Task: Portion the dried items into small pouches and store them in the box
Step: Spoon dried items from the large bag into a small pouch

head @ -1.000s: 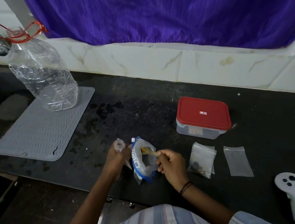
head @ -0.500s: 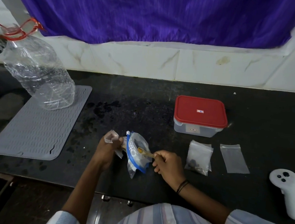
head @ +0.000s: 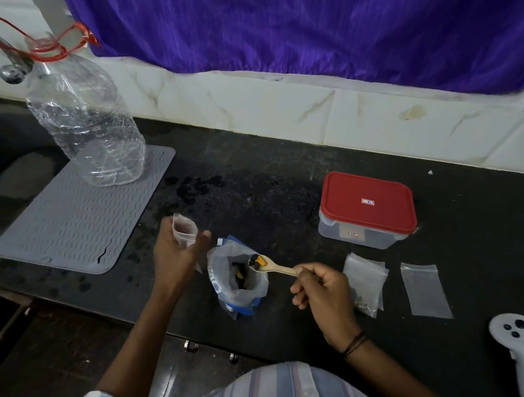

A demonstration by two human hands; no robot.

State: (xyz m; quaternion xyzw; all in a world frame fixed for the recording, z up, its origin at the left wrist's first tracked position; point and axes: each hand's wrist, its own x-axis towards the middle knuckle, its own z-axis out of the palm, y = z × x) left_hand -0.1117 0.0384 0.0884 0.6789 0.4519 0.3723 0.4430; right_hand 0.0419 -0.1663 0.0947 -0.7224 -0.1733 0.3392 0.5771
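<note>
Black counter, lidded box behind, left fingers gripping pouch, right fingers gripping spoon

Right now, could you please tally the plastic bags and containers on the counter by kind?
Small clear plastic pouches: 3
Blue-trimmed clear supply bag: 1
Red-lidded clear plastic box: 1
Large clear plastic bottle: 1
Total: 6

Scooping dried items over the open bag

The right hand holds a wooden spoon of dark and yellow pieces above the bag; the left hand holds a small pouch open beside it on the black tabletop.
</note>
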